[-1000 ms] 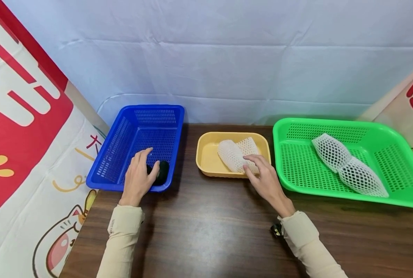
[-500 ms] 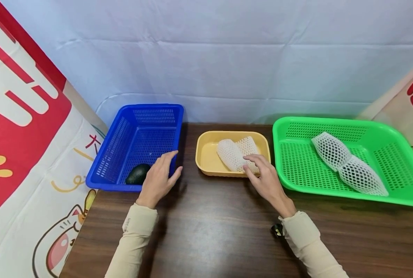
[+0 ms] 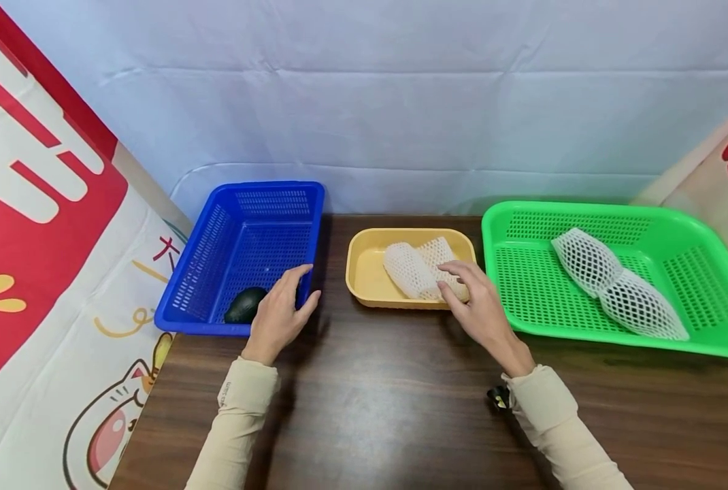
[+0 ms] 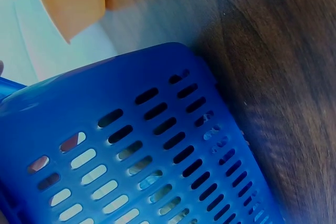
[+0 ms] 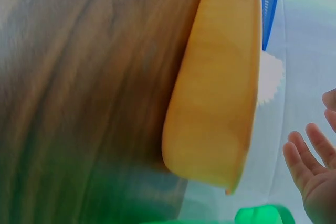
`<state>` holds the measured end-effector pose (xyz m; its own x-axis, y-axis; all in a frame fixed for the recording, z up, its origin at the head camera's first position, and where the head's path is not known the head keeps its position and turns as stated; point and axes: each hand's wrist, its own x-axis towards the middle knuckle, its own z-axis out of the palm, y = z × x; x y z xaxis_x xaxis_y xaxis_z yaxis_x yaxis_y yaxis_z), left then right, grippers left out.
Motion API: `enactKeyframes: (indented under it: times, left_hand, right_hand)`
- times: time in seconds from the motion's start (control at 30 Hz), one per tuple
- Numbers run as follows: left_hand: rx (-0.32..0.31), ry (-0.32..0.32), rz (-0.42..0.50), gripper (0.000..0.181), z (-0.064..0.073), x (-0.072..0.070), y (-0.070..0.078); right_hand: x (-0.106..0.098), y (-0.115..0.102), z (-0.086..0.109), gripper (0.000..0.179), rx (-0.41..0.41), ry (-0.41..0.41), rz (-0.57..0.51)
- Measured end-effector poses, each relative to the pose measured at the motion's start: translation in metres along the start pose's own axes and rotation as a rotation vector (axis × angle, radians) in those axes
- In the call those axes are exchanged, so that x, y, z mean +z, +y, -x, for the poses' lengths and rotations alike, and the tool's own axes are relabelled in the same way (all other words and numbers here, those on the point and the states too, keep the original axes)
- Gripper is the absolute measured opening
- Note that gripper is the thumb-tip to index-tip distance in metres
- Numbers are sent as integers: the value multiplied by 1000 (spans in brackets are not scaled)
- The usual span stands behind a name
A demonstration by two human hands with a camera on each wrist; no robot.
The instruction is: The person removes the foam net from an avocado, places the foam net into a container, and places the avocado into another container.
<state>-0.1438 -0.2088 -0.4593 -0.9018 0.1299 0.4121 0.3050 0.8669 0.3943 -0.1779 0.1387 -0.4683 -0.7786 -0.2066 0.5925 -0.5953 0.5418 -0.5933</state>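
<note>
My left hand [image 3: 280,314] hovers over the right front corner of the blue basket [image 3: 186,286], fingers loosely bent and apart, with no thing visible in it. Left of it in the basket lies a dark green, avocado-like fruit [image 3: 245,304]; whatever lies beneath the hand is hidden. My right hand [image 3: 480,306] is at the right front of the yellow container [image 3: 364,269], with fingers relaxed and thumb spread. Its fingertips are near a white foam net sleeve [image 3: 408,269] in the container; contact cannot be told. A second foam sleeve [image 3: 439,252] lies partly behind it.
A green basket [image 3: 615,211] stands at the right, holding two white foam net sleeves, one farther back [image 3: 586,260] and one nearer [image 3: 641,303]. All three containers stand on a dark wooden table [image 3: 364,401]. A pale cloth [image 3: 401,122] hangs behind them.
My left hand has moved right, from over the dark fruit to the basket's corner, uncovering the fruit on the left and covering a dark one. The right hand has shifted slightly right.
</note>
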Motion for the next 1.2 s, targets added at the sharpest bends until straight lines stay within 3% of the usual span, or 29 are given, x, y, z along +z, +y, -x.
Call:
enactKeyframes:
  times: [0.4, 0.67, 1.2]
  left_hand:
    - [-17, 6, 3, 46, 1, -3, 1]
    - [-17, 0, 9, 43, 1, -2, 2]
    - [-27, 3, 6, 39, 1, -1, 2]
  right_hand:
    - [-39, 21, -6, 30, 34, 107, 17]
    - [-81, 46, 7, 31, 117, 150, 91]
    - [-132, 77, 25, 36, 294, 113, 186]
